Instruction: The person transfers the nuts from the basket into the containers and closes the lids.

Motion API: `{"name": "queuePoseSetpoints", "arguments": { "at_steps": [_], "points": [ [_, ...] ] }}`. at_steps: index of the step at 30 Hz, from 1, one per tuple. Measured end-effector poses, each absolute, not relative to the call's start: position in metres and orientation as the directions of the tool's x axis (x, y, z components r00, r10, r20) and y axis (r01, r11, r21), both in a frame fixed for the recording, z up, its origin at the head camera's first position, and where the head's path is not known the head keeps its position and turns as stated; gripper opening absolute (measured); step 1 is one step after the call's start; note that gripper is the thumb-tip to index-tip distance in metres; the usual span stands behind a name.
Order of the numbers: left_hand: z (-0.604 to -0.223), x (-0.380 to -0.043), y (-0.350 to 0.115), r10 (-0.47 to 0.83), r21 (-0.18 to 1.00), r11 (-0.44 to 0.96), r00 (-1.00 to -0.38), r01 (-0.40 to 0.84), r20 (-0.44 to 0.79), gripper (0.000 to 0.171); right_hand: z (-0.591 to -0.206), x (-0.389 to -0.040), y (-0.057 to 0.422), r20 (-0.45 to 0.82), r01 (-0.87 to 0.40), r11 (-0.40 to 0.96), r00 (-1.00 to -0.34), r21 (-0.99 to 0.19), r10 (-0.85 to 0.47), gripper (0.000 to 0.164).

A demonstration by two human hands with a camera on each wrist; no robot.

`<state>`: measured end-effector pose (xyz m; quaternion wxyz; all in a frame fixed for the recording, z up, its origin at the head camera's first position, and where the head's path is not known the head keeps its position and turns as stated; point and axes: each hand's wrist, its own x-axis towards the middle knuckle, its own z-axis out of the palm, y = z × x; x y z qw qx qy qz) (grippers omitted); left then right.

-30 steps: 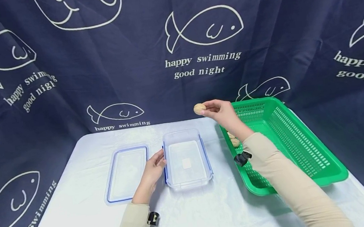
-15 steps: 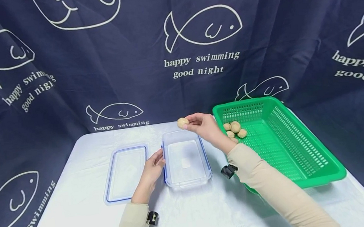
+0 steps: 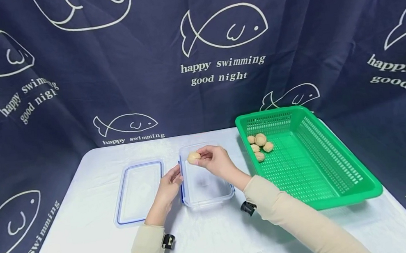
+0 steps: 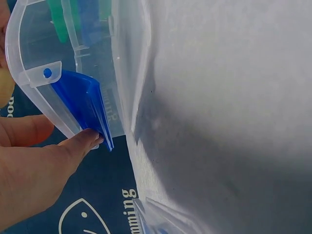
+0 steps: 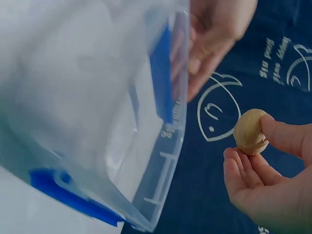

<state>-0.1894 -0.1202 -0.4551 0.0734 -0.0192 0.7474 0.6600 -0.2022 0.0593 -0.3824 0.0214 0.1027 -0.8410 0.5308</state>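
Observation:
My right hand (image 3: 219, 162) pinches a walnut (image 3: 193, 157) between thumb and fingertips. It is above the clear plastic food container (image 3: 207, 203), near its left rim. In the right wrist view the walnut (image 5: 250, 131) shows whole, apart from the container wall. My left hand (image 3: 168, 189) holds the left side of the container. In the left wrist view its thumb touches the blue latch (image 4: 83, 100), and a finger lies by the rim. Several walnuts (image 3: 260, 139) lie in the left back part of the green basket (image 3: 344, 201).
The container's lid (image 3: 139, 191), clear with a blue seal, lies flat on the white tabletop (image 3: 73, 235) left of my left hand. The basket stands to the right. A dark blue curtain (image 3: 170, 97) with white fish drawings hangs behind the table.
My right hand has carried the walnut left and down, from beside the basket to above the container. The walnuts in the basket have come into view. My left hand keeps its place.

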Motion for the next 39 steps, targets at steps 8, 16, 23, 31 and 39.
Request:
{"name": "queuePoseSetpoints", "arguments": {
  "at_steps": [8,16,23,31,39],
  "points": [
    [-0.456,-0.191,-0.122,0.055,0.981,0.14,-0.988,-0.135,-0.144,0.048,-0.405,-0.185,0.047,0.157,-0.224,0.461,-0.971,-0.858,-0.18,0.026],
    [-0.458,-0.189,-0.123,0.055,0.982,0.129,-0.988,-0.135,-0.143,0.049,-0.432,-0.178,0.042,0.123,-0.185,0.462,-0.979,-0.867,-0.162,0.025],
    [-0.457,-0.188,-0.122,0.058,0.985,0.121,-0.989,-0.127,-0.135,0.048,-0.445,-0.181,0.041,0.101,-0.162,0.467,-0.983,-0.869,-0.153,0.022],
    [-0.458,-0.189,-0.121,0.065,0.984,0.125,-0.989,-0.124,-0.133,0.048,-0.45,-0.183,0.041,0.057,-0.16,0.527,-0.977,-0.834,-0.207,0.018],
    [-0.46,-0.19,-0.121,0.059,0.984,0.122,-0.989,-0.127,-0.135,0.048,-0.453,-0.183,0.041,0.012,-0.17,0.573,-0.963,-0.801,-0.269,0.02]
  ]
}}
